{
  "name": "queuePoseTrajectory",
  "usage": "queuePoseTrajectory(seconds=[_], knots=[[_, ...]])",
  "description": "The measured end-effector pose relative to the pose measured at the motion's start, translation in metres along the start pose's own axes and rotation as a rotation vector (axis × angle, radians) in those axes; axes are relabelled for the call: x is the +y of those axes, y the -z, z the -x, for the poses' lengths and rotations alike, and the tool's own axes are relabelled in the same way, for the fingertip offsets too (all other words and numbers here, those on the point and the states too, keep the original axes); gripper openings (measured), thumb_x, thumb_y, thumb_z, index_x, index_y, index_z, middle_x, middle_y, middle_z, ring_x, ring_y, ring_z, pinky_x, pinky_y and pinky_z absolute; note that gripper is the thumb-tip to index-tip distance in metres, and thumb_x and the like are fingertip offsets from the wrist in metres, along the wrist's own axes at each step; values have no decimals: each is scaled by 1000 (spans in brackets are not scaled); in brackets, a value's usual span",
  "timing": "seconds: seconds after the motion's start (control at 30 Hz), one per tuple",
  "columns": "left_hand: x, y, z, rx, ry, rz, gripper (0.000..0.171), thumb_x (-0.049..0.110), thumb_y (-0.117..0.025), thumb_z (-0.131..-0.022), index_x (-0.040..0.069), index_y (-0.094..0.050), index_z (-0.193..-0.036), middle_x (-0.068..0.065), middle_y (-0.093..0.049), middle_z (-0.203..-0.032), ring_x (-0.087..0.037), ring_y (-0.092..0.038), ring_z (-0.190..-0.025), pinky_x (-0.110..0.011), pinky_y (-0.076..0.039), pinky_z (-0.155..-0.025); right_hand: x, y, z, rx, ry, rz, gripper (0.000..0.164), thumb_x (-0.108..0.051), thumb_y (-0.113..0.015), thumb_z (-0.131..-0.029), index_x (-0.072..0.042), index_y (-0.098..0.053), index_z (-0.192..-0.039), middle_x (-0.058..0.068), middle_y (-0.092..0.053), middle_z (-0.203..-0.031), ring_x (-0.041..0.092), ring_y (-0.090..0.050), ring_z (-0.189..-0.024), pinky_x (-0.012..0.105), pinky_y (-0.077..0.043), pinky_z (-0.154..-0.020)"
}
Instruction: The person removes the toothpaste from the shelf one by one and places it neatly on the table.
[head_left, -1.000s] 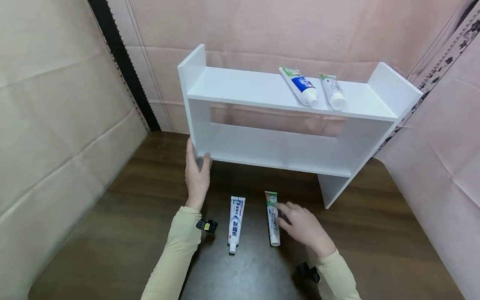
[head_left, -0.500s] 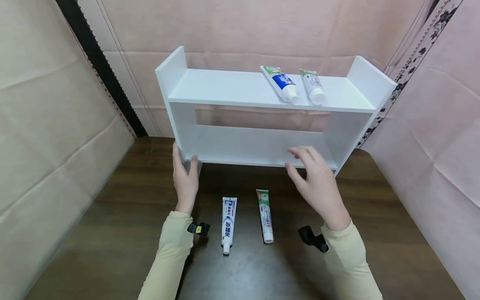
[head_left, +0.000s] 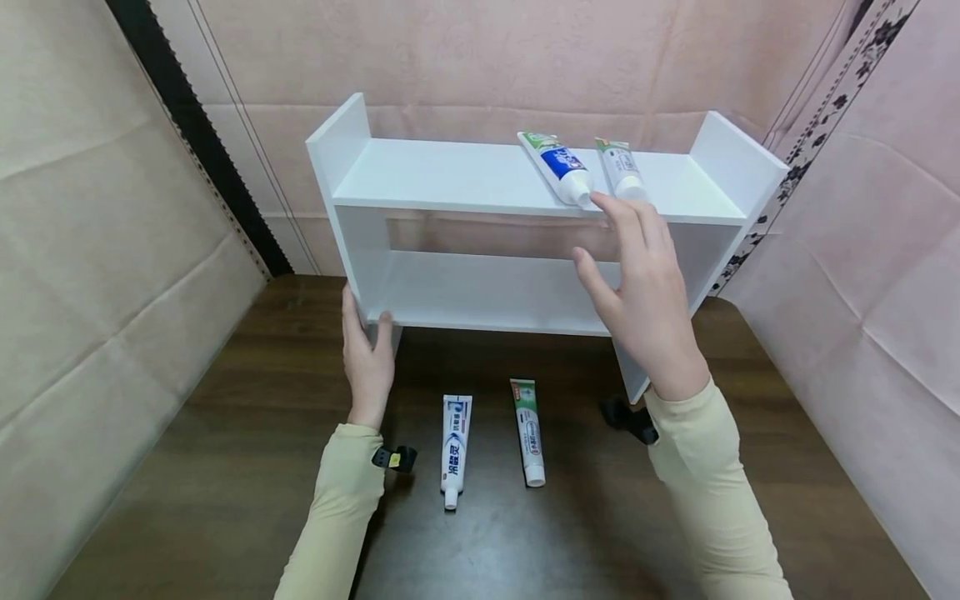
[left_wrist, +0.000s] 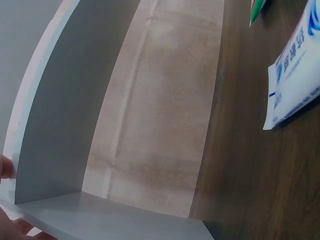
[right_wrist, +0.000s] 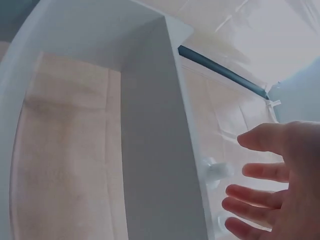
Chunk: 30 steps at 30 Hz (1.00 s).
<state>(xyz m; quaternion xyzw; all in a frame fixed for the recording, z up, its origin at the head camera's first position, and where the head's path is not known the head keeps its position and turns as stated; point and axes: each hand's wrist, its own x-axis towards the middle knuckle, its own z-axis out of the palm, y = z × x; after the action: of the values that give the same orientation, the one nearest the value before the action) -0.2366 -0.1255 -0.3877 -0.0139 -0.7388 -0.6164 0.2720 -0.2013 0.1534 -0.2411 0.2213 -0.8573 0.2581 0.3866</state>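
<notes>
A white two-tier shelf (head_left: 465,287) stands on the table. My left hand (head_left: 367,367) grips its lower left side panel, the thumb at the front edge and the fingers along the outer face. My right hand (head_left: 647,292) is raised before the upper board with fingers spread and holding nothing. Its fingertips overlap the cap ends of two toothpaste tubes on that board: a blue-and-green one (head_left: 558,165) and a white-and-green one (head_left: 619,168). In the right wrist view, a white cap (right_wrist: 217,171) shows beyond the board, near the fingers (right_wrist: 265,172).
Two more toothpaste tubes lie on the brown table (head_left: 225,467) between my forearms, a white-and-blue one (head_left: 455,446) and a green-and-white one (head_left: 528,433). Pale cloth walls (head_left: 525,50) enclose the table at the back and both sides.
My right hand has risen from beside the green-and-white tube on the table, past the lower board, to the top board's front edge. My left hand keeps its grip. The head view has shifted.
</notes>
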Motion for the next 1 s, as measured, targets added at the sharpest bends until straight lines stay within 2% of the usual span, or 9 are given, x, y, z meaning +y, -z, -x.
queuePoseTrajectory(seconds=[0.4,0.57,0.7,0.83,1.0], knots=[[0,-1,0,-4,-15,-11,62,16,-47,-102,22,-17,-155,-9,-29,-154,-30,-37,-135,-60,-32,-111,5,-10,-23,-11,-74,85,55,-24,-59,-95,-5,-41,-143,20,-50,-135,35,-45,-116,47,-37,-96],[0,0,0,-2,-9,-26,61,16,-46,-102,22,-17,-155,-11,-30,-154,-31,-38,-135,-61,-33,-109,8,-13,-33,-71,-137,161,58,-35,-55,-97,-12,-37,-147,18,-50,-137,35,-44,-121,47,-35,-91],[0,0,0,1,-17,-36,61,16,-46,-102,22,-18,-155,-12,-30,-154,-32,-38,-135,-62,-34,-108,8,-15,-42,-109,-145,205,61,-42,-52,-98,-16,-35,-149,18,-52,-137,34,-45,-122,45,-33,-88],[-1,1,-1,7,-15,-39,61,16,-47,-102,22,-18,-155,-10,-31,-154,-31,-38,-135,-62,-33,-109,7,-19,-48,-109,-122,231,55,-43,-50,-98,-18,-41,-147,17,-55,-131,34,-47,-114,45,-32,-84],[0,1,1,14,-4,-37,61,16,-48,-101,22,-19,-155,-11,-31,-154,-32,-38,-135,-62,-32,-109,7,-23,-48,-65,-119,214,48,-40,-53,-98,-14,-52,-138,17,-57,-127,34,-48,-109,43,-32,-84]])
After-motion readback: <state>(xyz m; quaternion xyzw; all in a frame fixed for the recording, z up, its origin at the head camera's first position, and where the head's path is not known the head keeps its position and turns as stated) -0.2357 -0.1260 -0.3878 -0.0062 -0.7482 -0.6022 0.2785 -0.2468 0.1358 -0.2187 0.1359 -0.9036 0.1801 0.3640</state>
